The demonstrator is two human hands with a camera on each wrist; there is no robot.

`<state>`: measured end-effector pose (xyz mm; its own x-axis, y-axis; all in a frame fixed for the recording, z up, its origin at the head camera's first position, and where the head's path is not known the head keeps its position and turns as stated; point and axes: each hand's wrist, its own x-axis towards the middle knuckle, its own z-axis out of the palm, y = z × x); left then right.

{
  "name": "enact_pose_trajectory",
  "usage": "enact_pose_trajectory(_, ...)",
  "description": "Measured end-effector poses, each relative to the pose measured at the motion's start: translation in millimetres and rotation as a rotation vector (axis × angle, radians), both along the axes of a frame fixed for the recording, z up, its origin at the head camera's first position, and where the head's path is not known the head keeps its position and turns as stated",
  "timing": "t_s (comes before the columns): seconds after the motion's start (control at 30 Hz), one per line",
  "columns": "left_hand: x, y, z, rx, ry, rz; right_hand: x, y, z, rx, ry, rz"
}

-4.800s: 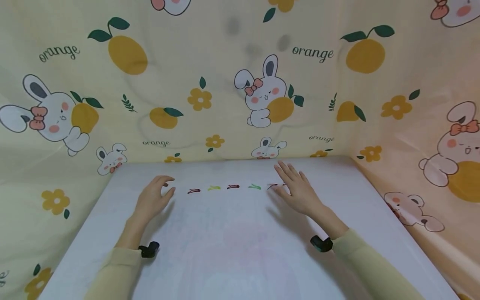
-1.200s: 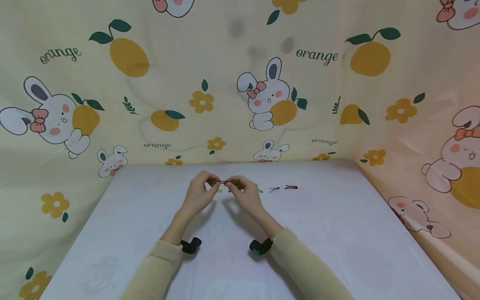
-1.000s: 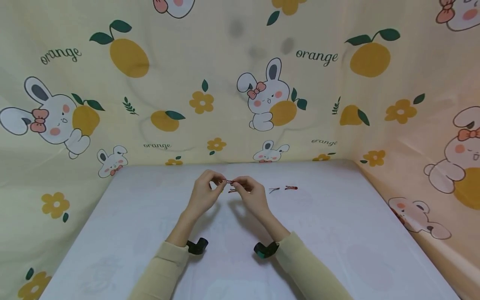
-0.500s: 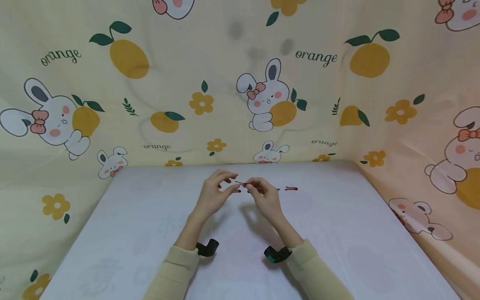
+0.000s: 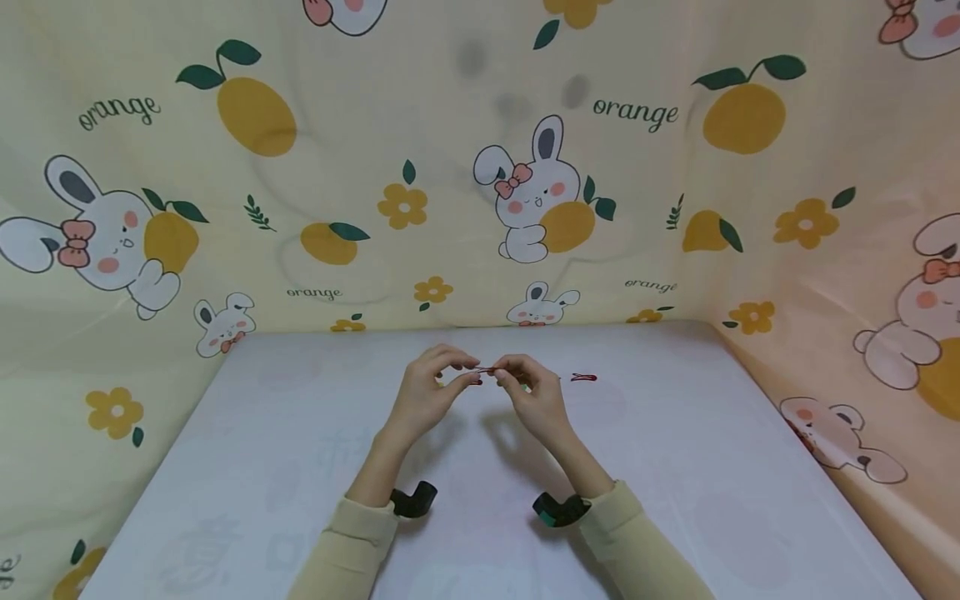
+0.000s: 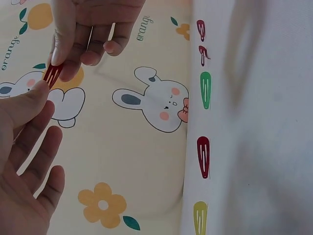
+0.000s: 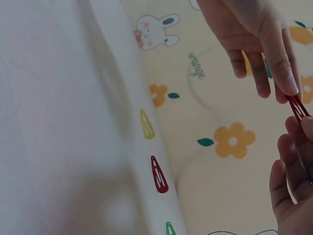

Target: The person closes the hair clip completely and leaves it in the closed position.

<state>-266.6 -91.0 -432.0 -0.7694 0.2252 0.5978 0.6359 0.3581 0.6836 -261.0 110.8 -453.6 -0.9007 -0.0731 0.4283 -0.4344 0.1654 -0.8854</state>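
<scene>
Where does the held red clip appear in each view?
Head: just below centre, between the hands; red clip.
Left wrist: far left, upper half; red clip.
Right wrist: right edge, near mid-height; red clip.
Shared landmark: left hand, left of centre, lower left, upper right respectively.
</scene>
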Motion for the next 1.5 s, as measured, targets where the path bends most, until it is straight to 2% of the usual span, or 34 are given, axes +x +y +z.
enact_pose_trajectory(0.33,2.4,-0.7,1.6,0.004,-0.01,-0.006,1.0,1,1.0,0.03,0.055,0.02)
enact_pose_trajectory(0.77,3.2,-2.3,1.8,-0.062,-0.026,0.003,4.4,-1,3.2,0.049,0.033,0.022)
enact_pose_trajectory(1.0,4.2,-3.1,1.7,-0.051,-0.019,-0.008,4.6,-4,2.0,0.092,0.025,0.01)
enact_pose_trajectory(1.07,4.5,-3.0,1.9,-0.047,-0.025,-0.013,6.0,-5,4.6,0.1,0.024,0.009)
enact_pose_trajectory(1.3,5.5,-3.4,2.7,-0.049,-0.034,-0.024,25.6,-9,30.3,0.107,0.055,0.017)
enact_pose_trajectory(1.5,4.9,-3.1,3.1,-0.046,-0.047,-0.042,26.4,-9,32.2,0.083,0.048,0.029)
